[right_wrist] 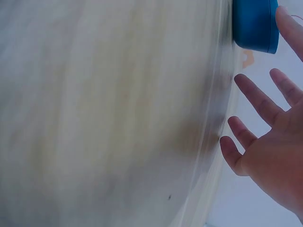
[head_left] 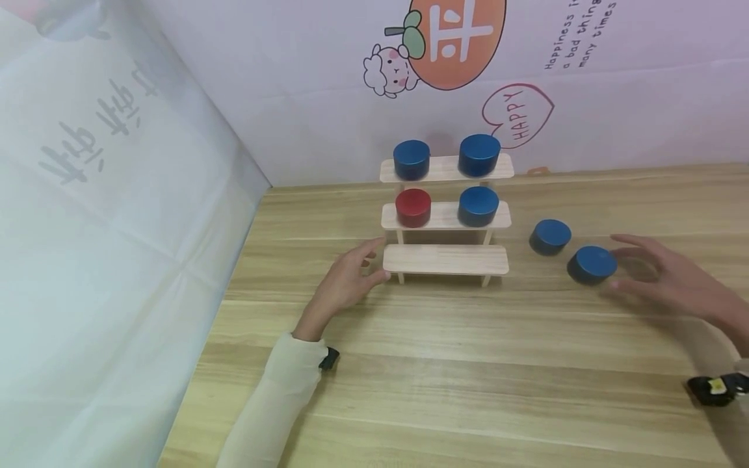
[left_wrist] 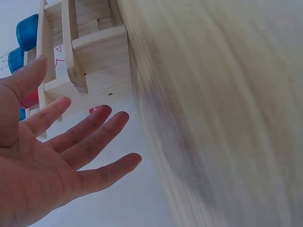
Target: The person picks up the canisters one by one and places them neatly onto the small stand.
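Observation:
A three-step wooden rack (head_left: 446, 259) stands near the wall. Its top step carries two blue round tins (head_left: 411, 160); on the middle step sit a red round tin (head_left: 413, 208) and a blue one (head_left: 478, 206). The lowest step is bare. My left hand (head_left: 349, 276) is at the left end of that step, fingers spread and holding nothing, as the left wrist view also shows. On the table right of the rack lie two more blue tins, one farther back (head_left: 550, 236) and one nearer (head_left: 592, 264). Beside the nearer tin, my right hand (head_left: 673, 276) has its fingers spread around its right side.
A printed sheet (head_left: 328, 91) with cartoons and writing forms the back wall. Another white sheet (head_left: 117, 227) hangs along the left side of the wooden table (head_left: 445, 377). Dark wrist straps (head_left: 716, 389) show at both sleeves.

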The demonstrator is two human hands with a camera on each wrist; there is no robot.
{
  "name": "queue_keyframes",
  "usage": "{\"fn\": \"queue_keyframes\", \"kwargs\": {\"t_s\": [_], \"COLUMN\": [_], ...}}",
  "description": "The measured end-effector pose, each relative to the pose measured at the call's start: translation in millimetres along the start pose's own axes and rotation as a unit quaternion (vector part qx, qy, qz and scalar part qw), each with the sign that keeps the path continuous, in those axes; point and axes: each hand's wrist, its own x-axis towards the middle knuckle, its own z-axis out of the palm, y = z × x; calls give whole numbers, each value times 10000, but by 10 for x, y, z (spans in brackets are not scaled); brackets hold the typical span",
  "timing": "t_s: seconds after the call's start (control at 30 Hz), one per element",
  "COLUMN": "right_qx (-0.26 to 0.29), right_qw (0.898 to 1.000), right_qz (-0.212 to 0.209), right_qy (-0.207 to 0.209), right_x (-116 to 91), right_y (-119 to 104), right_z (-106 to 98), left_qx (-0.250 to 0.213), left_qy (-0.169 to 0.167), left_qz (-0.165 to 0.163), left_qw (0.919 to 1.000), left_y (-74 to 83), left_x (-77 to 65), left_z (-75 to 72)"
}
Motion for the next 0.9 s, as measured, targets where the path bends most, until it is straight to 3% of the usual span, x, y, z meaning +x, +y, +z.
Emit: {"fn": "queue_keyframes", "kwargs": {"t_s": [0.57, 0.9], "right_qx": [88, 29], "right_qw": [9998, 9997], "right_qz": [-51, -145], "right_qy": [-183, -194], "right_x": [156, 195], "right_y": [-131, -158], "right_z": [46, 76], "left_qx": [89, 311], "left_qy": [-187, -246], "left_qz": [-86, 30], "left_qw": [9997, 9992], "left_y": [0, -66], "left_x": [92, 168], "left_z": [3, 27]}}
